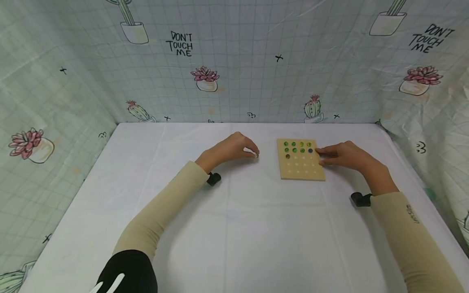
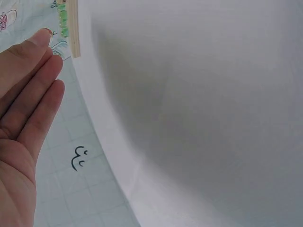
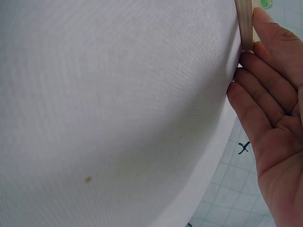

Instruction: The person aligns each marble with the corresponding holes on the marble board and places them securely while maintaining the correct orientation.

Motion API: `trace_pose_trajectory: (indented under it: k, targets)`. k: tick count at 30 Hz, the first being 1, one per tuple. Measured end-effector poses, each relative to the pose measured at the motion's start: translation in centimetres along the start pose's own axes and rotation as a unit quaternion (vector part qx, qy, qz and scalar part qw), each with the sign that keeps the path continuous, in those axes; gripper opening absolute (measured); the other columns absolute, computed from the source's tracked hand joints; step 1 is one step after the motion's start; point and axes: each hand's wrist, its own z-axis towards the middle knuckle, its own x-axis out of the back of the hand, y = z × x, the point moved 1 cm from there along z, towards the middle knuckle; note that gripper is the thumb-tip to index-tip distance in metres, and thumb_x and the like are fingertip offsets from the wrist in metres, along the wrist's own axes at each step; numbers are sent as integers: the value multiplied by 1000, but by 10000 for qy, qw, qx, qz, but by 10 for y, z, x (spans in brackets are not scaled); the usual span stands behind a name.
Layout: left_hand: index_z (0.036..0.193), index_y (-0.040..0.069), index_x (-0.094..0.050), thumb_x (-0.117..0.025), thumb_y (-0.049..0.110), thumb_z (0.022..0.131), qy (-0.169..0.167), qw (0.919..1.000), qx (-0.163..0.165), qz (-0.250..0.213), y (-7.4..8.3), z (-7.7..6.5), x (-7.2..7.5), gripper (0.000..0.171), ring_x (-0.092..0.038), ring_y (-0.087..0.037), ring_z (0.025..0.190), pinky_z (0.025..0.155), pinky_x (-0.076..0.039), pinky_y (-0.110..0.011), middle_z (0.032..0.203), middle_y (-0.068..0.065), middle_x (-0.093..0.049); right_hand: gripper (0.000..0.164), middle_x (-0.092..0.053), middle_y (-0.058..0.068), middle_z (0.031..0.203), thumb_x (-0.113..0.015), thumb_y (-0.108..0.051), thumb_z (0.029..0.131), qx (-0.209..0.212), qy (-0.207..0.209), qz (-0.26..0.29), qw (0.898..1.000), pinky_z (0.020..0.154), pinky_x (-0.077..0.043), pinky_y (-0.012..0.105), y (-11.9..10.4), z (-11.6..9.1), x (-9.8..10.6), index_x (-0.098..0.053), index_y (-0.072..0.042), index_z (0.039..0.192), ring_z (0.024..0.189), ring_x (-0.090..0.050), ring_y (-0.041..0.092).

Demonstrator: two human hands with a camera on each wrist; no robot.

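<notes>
A square wooden board (image 1: 298,173) lies on the table, with rows of small round hollows. Glass marbles (image 1: 294,150), mostly green plus a blue one and an amber one, sit in its far rows. My left hand (image 1: 234,148) is left of the board, thumb and index finger pinching a tiny marble (image 2: 49,32) that the fingertips mostly hide. At the board's right edge, my right hand (image 1: 346,156) touches it with thumb and index fingertips, fingers nearly straight. The right wrist view shows the thumb at the upper side of the board's edge (image 3: 244,23).
A white cloth (image 1: 234,228) covers the table. Behind and at both sides hangs a patterned curtain (image 1: 234,73) with drawn potted plants. A dark wrist camera (image 1: 214,179) hangs under the left wrist, another camera (image 1: 361,199) under the right.
</notes>
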Motion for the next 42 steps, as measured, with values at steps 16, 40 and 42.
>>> trace_pose_trajectory:
  k: [16, 40, 42]
  targets:
    - [106, 7, -80, -79, 12, 90, 110, 9998, -142, 93, 8, 3, 6, 17, -72, -14, 105, 92, -57, -28, 107, -3, -78, 64, -53, 20, 145, -72, -46, 93, -70, -43, 6, 10000, 109, -38, 65, -1, -1, 0, -56, -13, 145, 136, -45, 48]
    - [107, 7, -80, -77, 16, 92, 199, 9990, -378, 112, 19, 18, -4, 18, -72, -13, 105, 93, -56, -27, 108, -2, -77, 63, -55, 20, 144, -74, -43, 93, 82, 61, 32, 9999, 109, -39, 64, 1, 0, 0, -58, -11, 144, 135, -48, 46]
    - [107, 7, -80, -78, 15, 92, 238, 9989, -394, 89, 19, 19, -5, 17, -72, -14, 105, 93, -57, -29, 108, -2, -78, 62, -56, 19, 143, -75, -41, 93, 94, 54, 81, 9999, 109, -40, 63, 1, 0, -1, -58, -11, 144, 135, -49, 45]
